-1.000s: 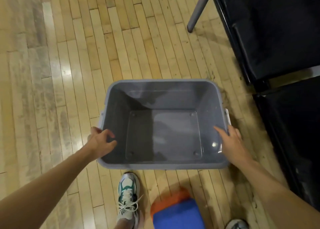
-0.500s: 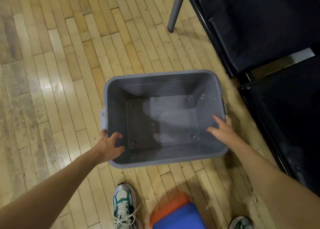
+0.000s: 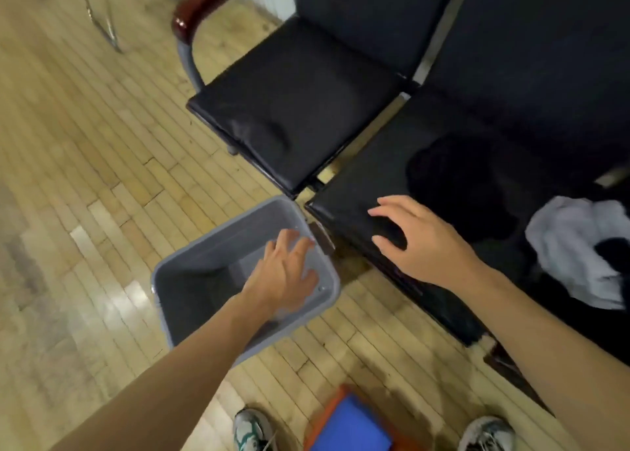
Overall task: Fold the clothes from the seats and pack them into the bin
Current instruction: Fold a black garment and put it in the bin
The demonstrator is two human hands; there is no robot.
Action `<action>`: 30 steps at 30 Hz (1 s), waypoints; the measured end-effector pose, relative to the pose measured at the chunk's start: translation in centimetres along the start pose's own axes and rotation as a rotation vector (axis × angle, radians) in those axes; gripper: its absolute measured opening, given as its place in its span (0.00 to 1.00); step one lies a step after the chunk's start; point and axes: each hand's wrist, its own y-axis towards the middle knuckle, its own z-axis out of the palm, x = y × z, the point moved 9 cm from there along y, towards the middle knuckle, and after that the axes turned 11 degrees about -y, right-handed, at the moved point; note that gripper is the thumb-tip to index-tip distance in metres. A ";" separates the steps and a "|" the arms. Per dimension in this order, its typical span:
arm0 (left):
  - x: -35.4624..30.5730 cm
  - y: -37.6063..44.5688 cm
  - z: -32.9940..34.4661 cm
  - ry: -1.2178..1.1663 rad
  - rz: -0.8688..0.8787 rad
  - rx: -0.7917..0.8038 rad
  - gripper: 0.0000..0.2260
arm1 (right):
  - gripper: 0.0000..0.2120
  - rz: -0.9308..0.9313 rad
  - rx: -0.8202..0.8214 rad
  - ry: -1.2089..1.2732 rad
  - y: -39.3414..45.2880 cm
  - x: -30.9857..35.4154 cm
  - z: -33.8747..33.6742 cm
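The grey plastic bin (image 3: 191,280) stands empty on the wooden floor, its far corner next to the black seats. My left hand (image 3: 283,276) hovers over the bin's right side, fingers spread, holding nothing. My right hand (image 3: 419,242) is open above the front of the nearer black seat (image 3: 361,191). A black garment (image 3: 456,184) lies crumpled on that seat, just beyond my right hand. Further right lies a white garment (image 3: 572,252) with dark cloth partly over it.
A second black seat (image 3: 300,106) with a dark red armrest (image 3: 201,10) stands to the left of the first, with nothing on it. My two sneakers (image 3: 250,430) and an orange and blue object (image 3: 351,426) are at the bottom edge. Metal chair legs (image 3: 102,24) are at the top left.
Both hands have let go of the bin's sides. The view has swung right and up to the seats. My right hand has moved over the seat, my left over the bin's opening.
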 end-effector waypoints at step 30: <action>-33.8 23.9 13.5 0.083 0.399 0.031 0.36 | 0.23 0.441 -0.433 0.234 -18.6 -33.1 -5.2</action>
